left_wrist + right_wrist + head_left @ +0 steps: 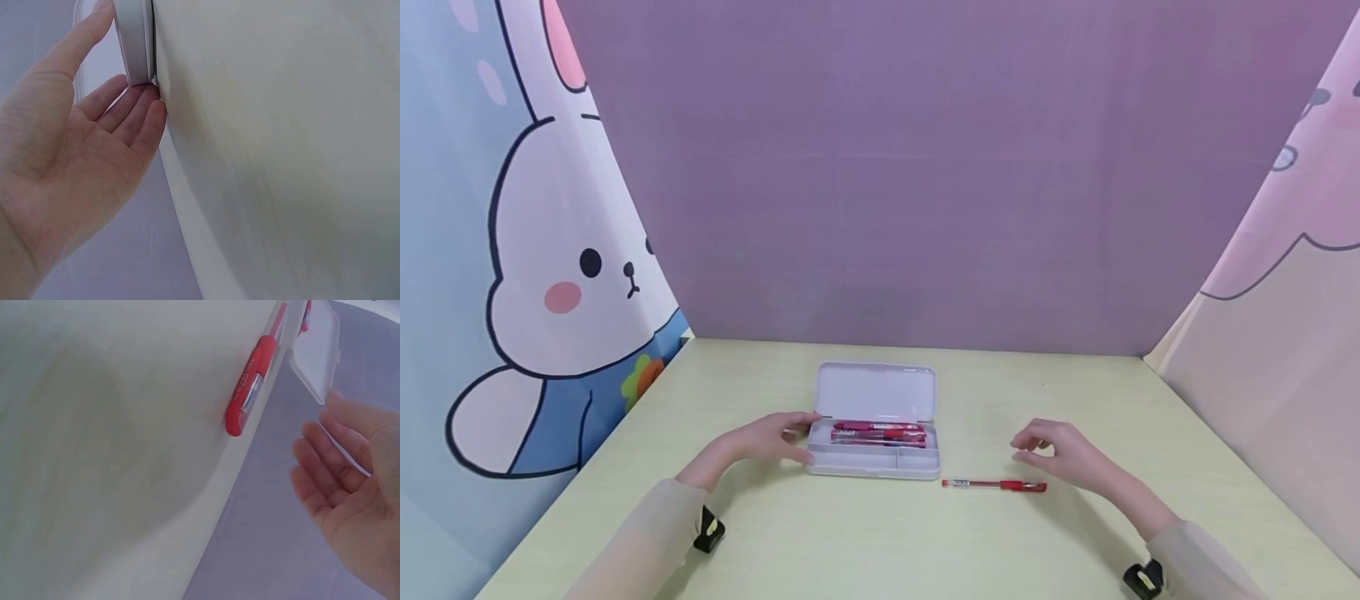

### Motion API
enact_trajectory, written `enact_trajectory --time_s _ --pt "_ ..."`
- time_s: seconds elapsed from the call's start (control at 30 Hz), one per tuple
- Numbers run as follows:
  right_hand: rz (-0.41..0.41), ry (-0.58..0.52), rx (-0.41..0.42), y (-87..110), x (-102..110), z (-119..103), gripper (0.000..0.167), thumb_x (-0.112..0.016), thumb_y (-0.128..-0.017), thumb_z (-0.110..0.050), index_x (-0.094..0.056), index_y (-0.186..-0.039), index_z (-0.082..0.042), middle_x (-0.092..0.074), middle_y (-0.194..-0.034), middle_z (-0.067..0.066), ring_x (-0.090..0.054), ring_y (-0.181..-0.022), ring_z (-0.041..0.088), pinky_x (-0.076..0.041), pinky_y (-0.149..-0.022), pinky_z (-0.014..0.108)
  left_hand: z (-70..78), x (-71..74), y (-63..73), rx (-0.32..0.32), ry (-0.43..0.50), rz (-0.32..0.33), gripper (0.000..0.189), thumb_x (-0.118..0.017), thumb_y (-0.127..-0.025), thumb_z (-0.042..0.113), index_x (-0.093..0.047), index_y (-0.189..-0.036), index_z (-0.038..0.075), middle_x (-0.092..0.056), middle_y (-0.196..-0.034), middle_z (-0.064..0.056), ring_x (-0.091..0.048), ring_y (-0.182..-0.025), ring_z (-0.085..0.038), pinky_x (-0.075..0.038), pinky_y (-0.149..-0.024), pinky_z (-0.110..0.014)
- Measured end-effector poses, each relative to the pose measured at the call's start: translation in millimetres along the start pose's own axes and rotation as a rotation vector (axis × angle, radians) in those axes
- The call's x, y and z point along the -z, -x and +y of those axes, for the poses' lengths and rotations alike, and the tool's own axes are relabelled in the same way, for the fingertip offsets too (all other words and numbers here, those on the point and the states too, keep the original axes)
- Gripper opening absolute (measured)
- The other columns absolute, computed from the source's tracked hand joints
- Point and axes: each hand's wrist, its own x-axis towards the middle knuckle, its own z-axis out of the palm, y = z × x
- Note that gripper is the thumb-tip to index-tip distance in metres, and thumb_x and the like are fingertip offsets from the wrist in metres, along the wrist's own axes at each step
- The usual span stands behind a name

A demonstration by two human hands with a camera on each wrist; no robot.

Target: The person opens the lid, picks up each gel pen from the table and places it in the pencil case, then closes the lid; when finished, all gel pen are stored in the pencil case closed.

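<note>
A white pencil case [873, 460] lies on the table with its lid [876, 392] raised toward the back. Several red pens [878, 432] lie side by side in its long rear compartment. My left hand [771, 437] holds the case's left end between thumb and fingers, as the left wrist view also shows. To the right of the case, a red gel pen [995, 485] with a clear barrel lies flat, its red cap [252, 384] toward my right hand. Above and behind that cap hovers my right hand [1070, 454], fingers loosely bent, holding nothing.
The pale wooden table [865, 542] runs back to a purple cloth backdrop [917, 183]. A rabbit-print curtain [572, 250] hangs along the left, and a pink and cream one [1277, 333] along the right. A small black device [709, 531] sits on each wrist.
</note>
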Motion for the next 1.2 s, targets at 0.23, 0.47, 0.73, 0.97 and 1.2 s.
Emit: enact_trajectory --time_s 0.23,0.47,0.73,0.97,1.2 --pt "-0.071 -0.032 -0.03 7.7 3 1 0.015 -0.07 -0.084 -0.016 -0.068 -0.093 -0.005 -0.066 -0.085 -0.001 -0.057 -0.077 -0.001 -0.055 -0.067 0.026 -1.8 0.3 -1.2 0.002 -0.006 -0.001 0.075 -0.076 -0.078 0.031 -0.042 -0.141 0.007 -0.042 -0.142 -0.02 -0.044 -0.127 -0.036 -0.038 -0.107 -0.05" --pt "-0.125 -0.086 -0.036 16.1 2 5 0.01 -0.071 -0.083 -0.017 -0.067 -0.089 -0.009 -0.065 -0.082 -0.004 -0.058 -0.075 0.001 -0.052 -0.064 0.025 -1.9 0.6 -1.6 -0.005 -0.013 -0.003 0.075 -0.075 -0.079 0.032 -0.042 -0.141 0.007 -0.042 -0.142 -0.02 -0.044 -0.127 -0.036 -0.038 -0.107 -0.05" --pt "-0.218 -0.144 -0.064 19.5 1 8 0.006 -0.073 -0.081 -0.021 -0.069 -0.084 -0.016 -0.065 -0.082 -0.004 -0.059 -0.076 0.008 -0.05 -0.066 0.024 -2.9 -0.8 -0.9 0.007 -0.011 0.004 0.075 -0.075 -0.078 0.033 -0.042 -0.141 0.007 -0.043 -0.141 -0.02 -0.043 -0.127 -0.037 -0.038 -0.107 -0.051" --pt "-0.26 -0.138 -0.089 18.9 0 11 0.013 -0.074 -0.079 -0.019 -0.072 -0.09 -0.011 -0.064 -0.085 -0.002 -0.059 -0.077 0.007 -0.047 -0.065 0.022 -4.4 -1.2 -1.0 0.004 -0.005 0.001 0.076 -0.075 -0.079 0.036 -0.042 -0.141 0.009 -0.042 -0.142 -0.019 -0.043 -0.128 -0.035 -0.037 -0.108 -0.049" --pt "-0.22 -0.147 -0.063 19.9 -4 12 0.008 -0.072 -0.08 -0.01 -0.072 -0.087 -0.007 -0.062 -0.079 -0.001 -0.056 -0.073 -0.001 -0.046 -0.061 0.019 -2.1 -1.2 -0.3 -0.004 -0.017 0.001 0.075 -0.075 -0.079 0.033 -0.042 -0.141 0.007 -0.043 -0.142 -0.02 -0.043 -0.128 -0.037 -0.037 -0.107 -0.05"
